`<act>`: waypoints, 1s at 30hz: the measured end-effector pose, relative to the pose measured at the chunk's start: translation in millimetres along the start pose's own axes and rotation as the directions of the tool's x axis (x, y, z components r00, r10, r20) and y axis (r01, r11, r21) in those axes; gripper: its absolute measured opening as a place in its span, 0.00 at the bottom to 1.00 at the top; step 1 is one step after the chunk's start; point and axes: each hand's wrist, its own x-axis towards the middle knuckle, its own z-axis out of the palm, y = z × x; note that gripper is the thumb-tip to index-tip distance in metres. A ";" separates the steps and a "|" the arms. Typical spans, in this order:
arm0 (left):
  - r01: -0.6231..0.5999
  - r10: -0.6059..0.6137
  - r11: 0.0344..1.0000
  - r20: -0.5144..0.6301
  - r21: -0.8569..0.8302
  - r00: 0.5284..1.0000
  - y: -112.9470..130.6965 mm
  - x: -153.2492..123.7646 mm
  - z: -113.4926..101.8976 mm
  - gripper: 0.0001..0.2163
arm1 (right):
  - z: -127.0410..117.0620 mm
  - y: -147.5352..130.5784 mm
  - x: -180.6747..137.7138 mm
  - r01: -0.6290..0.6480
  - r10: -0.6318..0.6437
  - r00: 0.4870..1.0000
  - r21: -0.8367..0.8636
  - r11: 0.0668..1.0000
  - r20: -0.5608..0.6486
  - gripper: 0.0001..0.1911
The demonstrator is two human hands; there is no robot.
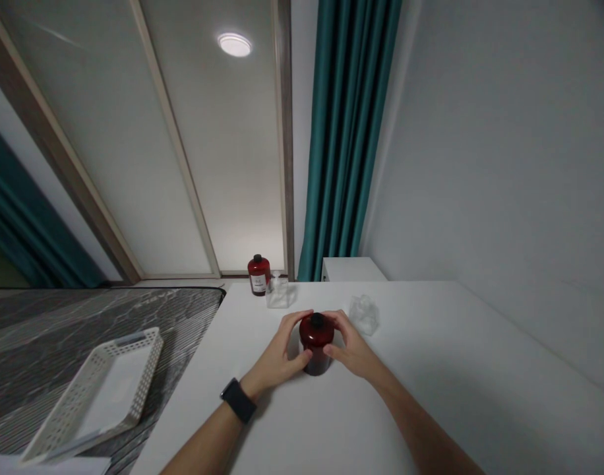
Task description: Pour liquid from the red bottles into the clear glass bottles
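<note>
A dark red bottle (316,335) with a black cap stands upright on the white table (361,409), between my two hands. My left hand (287,349) curves around its left side, thumb on the front and fingers near the shoulder. From the right, my right hand (350,348) wraps it the same way. Farther back, a second red bottle (258,277) with a white label and black cap stands upright. Beside it is a clear pump bottle (277,291). Crumpled clear plastic (364,315) lies just beyond my right hand.
Left of the table, a white perforated basket (148,356) rests on a grey patterned surface (183,316), with white sheets (49,464) near it. A white cabinet (354,269) stands behind the table, by a green curtain (349,132). A wall (504,165) borders the right side.
</note>
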 end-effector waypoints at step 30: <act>-0.040 0.061 0.987 -0.132 0.156 0.989 -7.8 3.1 0.5 0.28 | 1.7 -12.2 -1.1 0.090 -0.105 0.990 -0.149 0.985 -0.099 0.20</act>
